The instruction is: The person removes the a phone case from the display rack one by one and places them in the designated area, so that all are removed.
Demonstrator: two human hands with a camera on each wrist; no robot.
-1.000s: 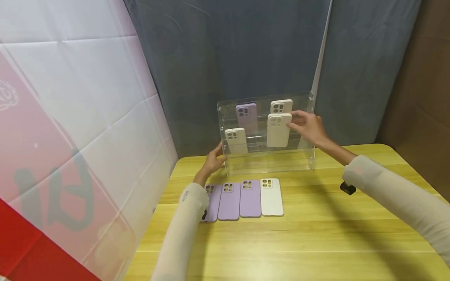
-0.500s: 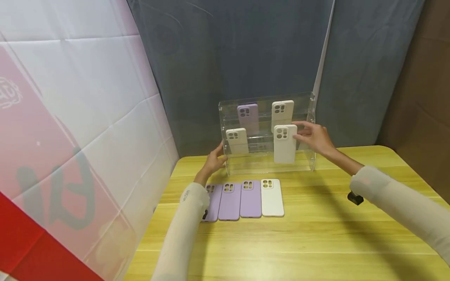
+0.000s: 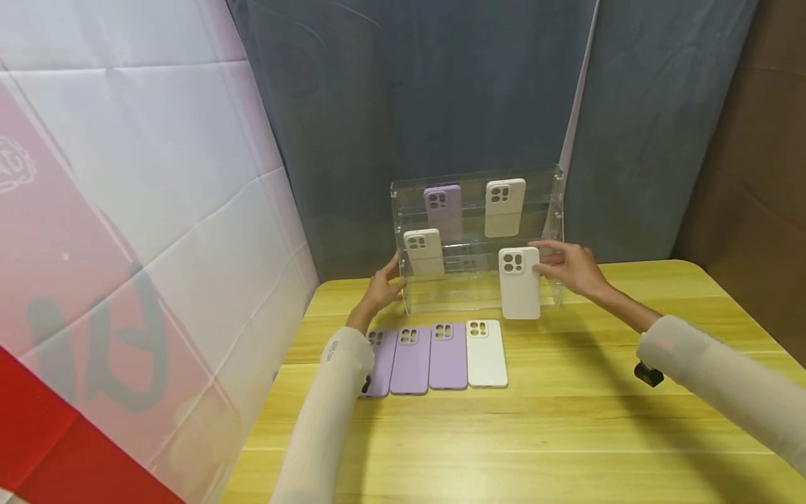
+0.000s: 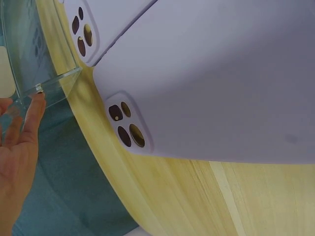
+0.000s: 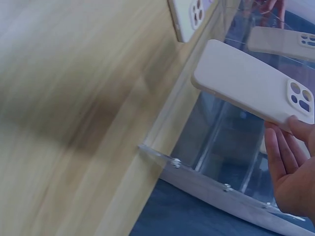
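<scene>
A clear tiered acrylic display stand stands at the back of the table. At its left side, my left hand holds the edge, the thumb touching near a corner fitting in the left wrist view. My right hand pinches a white phone case by its upper right edge, upright in front of the stand's lower right. In the right wrist view, this case has its camera cutouts beside my thumb. On the stand rest a purple phone case, a white phone case and, lower left, another white phone case.
In front of the stand, several purple phone cases and a white phone case lie flat in a row on the wooden table. My left sleeve partly covers the leftmost case. Grey curtain hangs behind; a white printed sheet hangs left.
My right hand has moved down and slightly right with the white phone case, uncovering the white case on the upper tier. My left hand stays at the stand's side.
</scene>
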